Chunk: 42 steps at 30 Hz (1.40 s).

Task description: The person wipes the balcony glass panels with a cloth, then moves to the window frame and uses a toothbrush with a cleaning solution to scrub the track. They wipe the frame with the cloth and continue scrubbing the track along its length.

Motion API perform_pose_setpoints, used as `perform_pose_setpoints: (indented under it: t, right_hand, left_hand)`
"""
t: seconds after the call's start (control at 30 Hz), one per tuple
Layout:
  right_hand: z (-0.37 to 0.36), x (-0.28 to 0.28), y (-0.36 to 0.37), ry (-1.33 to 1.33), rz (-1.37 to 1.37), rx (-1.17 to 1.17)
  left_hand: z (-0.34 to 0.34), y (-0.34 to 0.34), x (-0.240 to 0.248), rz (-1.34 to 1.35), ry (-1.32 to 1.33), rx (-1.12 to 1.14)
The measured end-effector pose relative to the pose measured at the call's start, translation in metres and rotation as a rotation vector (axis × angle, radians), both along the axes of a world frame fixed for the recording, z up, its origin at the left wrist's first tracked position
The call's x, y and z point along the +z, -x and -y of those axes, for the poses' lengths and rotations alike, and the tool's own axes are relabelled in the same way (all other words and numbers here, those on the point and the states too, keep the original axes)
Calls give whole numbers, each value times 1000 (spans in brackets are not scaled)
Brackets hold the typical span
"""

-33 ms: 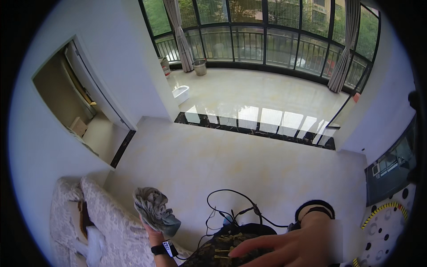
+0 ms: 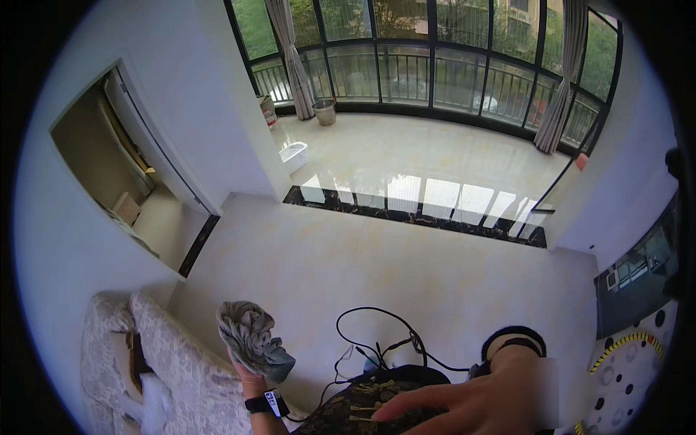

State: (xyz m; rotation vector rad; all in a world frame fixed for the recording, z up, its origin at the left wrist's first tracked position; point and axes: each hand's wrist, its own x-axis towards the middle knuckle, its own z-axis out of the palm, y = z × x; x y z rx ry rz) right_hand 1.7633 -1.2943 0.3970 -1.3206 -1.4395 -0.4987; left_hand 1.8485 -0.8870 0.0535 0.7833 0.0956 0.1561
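My left hand [image 2: 250,382] is closed around a crumpled grey cloth [image 2: 254,337], probably a rag, which hides most of its fingers. A dark band with a small device [image 2: 267,404] is on that wrist. My right hand [image 2: 464,402] holds nothing visible; its fingers stretch out to the left in front of my dark patterned clothing [image 2: 362,406]. Part of this hand is blurred at its right side. A black band [image 2: 513,342] circles the right wrist. Black cables [image 2: 377,313] loop up between the two hands.
A pale patterned sofa [image 2: 192,355] stands at my left. Beyond the glossy floor [image 2: 391,272], a dark threshold strip [image 2: 413,216] crosses toward tall windows. A metal bucket [image 2: 324,113] and white basin [image 2: 293,156] stand there. A doorway opens at left; a dark screen [image 2: 638,275] is at right.
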Motion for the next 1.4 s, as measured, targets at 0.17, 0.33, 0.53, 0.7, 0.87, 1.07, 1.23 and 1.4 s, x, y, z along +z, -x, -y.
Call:
perform_pose_setpoints:
  t: [0.17, 0.33, 0.53, 0.7, 0.87, 1.07, 1.23, 1.4]
  right_hand:
    - [8, 3, -131, 20, 99, -100]
    - [58, -32, -299, 471, -100, -136]
    - [134, -60, -503, 562, -253, -145]
    - [174, -55, -670, 608, -274, -147]
    - [212, -66, -829, 632, -323, -153]
    - [237, -83, -1020, 634, -563, -301]
    - [260, -86, -1184, 520, -903, -317]
    - [267, -134, -1362, 328, -1137, -117]
  left_hand:
    - [49, -174, 27, 32, -1, -91]
    - [93, -328, 19, 42, -8, -166]
    - [120, -470, 12, -9, -16, -91]
    - [139, -591, 33, -41, -12, -8]
    - [175, -740, 36, -1, -11, 30]
    - [239, -962, 45, 78, 19, -69]
    - [310, -1149, 97, 128, -11, -310]
    - [383, -1308, 133, 360, -487, -448]
